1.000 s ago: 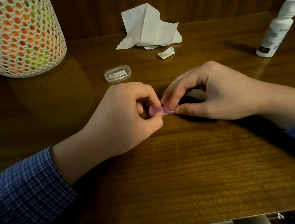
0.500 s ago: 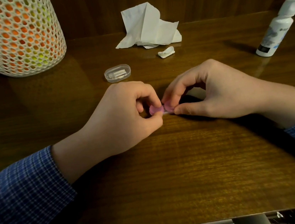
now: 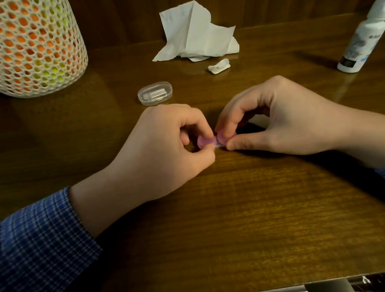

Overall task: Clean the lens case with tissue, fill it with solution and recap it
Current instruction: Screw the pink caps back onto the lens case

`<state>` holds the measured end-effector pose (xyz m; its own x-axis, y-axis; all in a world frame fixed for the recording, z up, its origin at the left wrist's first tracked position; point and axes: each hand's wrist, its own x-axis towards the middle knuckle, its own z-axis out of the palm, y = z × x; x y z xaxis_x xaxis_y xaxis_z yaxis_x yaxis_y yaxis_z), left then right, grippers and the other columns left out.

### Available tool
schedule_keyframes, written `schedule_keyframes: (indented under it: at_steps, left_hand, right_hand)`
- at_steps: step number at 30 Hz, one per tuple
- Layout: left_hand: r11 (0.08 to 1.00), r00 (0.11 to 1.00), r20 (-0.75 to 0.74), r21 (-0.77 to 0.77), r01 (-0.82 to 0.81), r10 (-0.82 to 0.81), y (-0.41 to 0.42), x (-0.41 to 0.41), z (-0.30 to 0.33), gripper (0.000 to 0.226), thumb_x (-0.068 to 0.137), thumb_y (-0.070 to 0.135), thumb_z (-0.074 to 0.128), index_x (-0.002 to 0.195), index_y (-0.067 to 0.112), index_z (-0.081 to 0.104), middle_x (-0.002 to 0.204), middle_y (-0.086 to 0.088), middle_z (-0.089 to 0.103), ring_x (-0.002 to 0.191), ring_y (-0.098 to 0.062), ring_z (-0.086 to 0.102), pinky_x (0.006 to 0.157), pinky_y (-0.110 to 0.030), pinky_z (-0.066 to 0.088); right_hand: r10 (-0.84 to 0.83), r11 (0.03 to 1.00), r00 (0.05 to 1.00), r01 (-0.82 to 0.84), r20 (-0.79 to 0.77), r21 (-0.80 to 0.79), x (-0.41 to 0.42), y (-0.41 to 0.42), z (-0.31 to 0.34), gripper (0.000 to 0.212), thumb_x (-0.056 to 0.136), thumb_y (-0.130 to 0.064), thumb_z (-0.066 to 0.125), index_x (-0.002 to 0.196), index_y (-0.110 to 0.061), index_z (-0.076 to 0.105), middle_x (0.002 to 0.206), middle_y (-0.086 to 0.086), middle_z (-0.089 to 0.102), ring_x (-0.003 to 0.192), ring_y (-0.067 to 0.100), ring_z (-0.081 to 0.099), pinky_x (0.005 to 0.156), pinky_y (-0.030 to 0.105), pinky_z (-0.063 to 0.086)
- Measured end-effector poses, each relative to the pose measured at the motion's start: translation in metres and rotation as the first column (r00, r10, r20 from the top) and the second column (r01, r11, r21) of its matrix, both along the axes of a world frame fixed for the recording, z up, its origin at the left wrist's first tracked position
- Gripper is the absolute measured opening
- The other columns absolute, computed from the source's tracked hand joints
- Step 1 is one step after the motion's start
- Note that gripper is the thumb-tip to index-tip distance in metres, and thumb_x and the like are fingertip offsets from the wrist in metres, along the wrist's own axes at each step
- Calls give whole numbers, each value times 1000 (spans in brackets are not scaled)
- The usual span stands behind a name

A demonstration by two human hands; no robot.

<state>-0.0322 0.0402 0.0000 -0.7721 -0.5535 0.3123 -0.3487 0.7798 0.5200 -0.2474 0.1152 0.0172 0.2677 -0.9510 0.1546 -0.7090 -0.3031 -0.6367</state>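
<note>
A small lens case point(image 3: 212, 141) with two pink caps lies on the wooden table point(image 3: 244, 224), between my hands. My left hand point(image 3: 162, 149) pinches the left pink cap with thumb and forefinger. My right hand point(image 3: 277, 118) pinches the right pink cap the same way. Most of the case is hidden by my fingertips. A crumpled white tissue point(image 3: 197, 33) lies at the back of the table, with a small wadded tissue piece point(image 3: 219, 66) in front of it. The white solution bottle point(image 3: 367, 34) stands capped at the far right.
A white mesh basket point(image 3: 16, 43) with orange and green contents stands at the back left. A small clear plastic box point(image 3: 155, 93) lies just beyond my left hand. A dark wooden wall rises behind the table. The table's front edge runs along the bottom.
Both hands stay on the lens case caps. The fingers have shifted only slightly; nothing else on the table has moved.
</note>
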Motion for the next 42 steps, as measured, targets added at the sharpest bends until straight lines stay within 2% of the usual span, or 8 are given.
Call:
schedule_keyframes:
  at_steps: [4, 12, 17, 23, 28, 35, 38, 42]
  left_hand:
    - [1000, 1000, -3, -4, 4, -4, -1, 0, 0, 12, 82, 22, 80, 93, 25, 78, 84, 13, 67, 71, -15, 62, 63, -25, 52]
    - [1000, 1000, 11, -11, -3, 3, -1, -1, 0, 11, 83, 23, 80, 93, 26, 78, 83, 14, 66, 71, -13, 61, 60, -19, 49]
    - [1000, 1000, -6, 7, -9, 9, -1, -1, 0, 11, 82, 22, 80, 92, 27, 78, 82, 13, 67, 71, -15, 62, 63, -28, 54]
    - [1000, 1000, 4, 21, 5, -5, 0, -1, 2, 11, 82, 21, 80, 92, 24, 79, 84, 13, 69, 75, -11, 66, 66, -25, 56]
    - [1000, 1000, -2, 28, 13, -13, 0, -1, 3, 11, 82, 18, 80, 92, 22, 80, 84, 13, 70, 77, -9, 67, 68, -22, 56]
    - [999, 1000, 14, 34, 5, -6, 1, -2, 5, 11, 82, 18, 81, 92, 22, 80, 86, 12, 70, 77, -9, 67, 67, -18, 55]
    - [999, 1000, 14, 37, 2, -2, 2, -2, 5, 11, 82, 17, 81, 93, 21, 80, 86, 12, 70, 77, -9, 67, 67, -18, 55]
    - [999, 999, 37, 47, -5, 3, 3, -2, 7, 10, 84, 19, 80, 94, 21, 81, 87, 11, 71, 77, -9, 68, 69, -22, 57]
  right_hand:
    - [8, 999, 1000, -8, 16, 36, -2, -1, 2, 12, 81, -21, 81, 93, -23, 80, 102, -11, 78, 103, 1, 71, 98, 24, 53]
    - [-53, 999, 998, 54, 40, -9, 4, -2, -5, 23, 72, -38, 84, 88, -22, 80, 93, -8, 76, 92, 12, 71, 85, 38, 60]
    - [24, 1000, 1000, -24, -1, 6, -4, 0, 1, 17, 79, -26, 79, 95, -20, 81, 107, -10, 77, 104, 0, 70, 94, 22, 55]
    - [-30, 999, 999, 29, -12, -44, -1, -2, -4, 13, 77, -32, 84, 87, -24, 81, 93, -9, 74, 90, 9, 71, 83, 34, 59]
    - [38, 999, 999, -38, -20, 2, -5, -2, 1, 11, 81, -22, 80, 92, -19, 82, 108, -11, 75, 102, 2, 70, 90, 20, 55]
    - [6, 1000, 1000, -7, -18, -14, -2, -2, -1, 8, 81, -24, 83, 88, -21, 81, 101, -8, 75, 96, 6, 71, 86, 30, 58]
    - [22, 1000, 999, -21, -24, 17, -3, 0, 2, 12, 81, -23, 80, 92, -19, 81, 107, -10, 76, 100, 4, 71, 88, 27, 58]
    - [-29, 1000, 999, 29, -31, -6, 3, 0, 0, 7, 80, -24, 83, 86, -22, 81, 94, -11, 75, 91, 4, 71, 86, 26, 58]
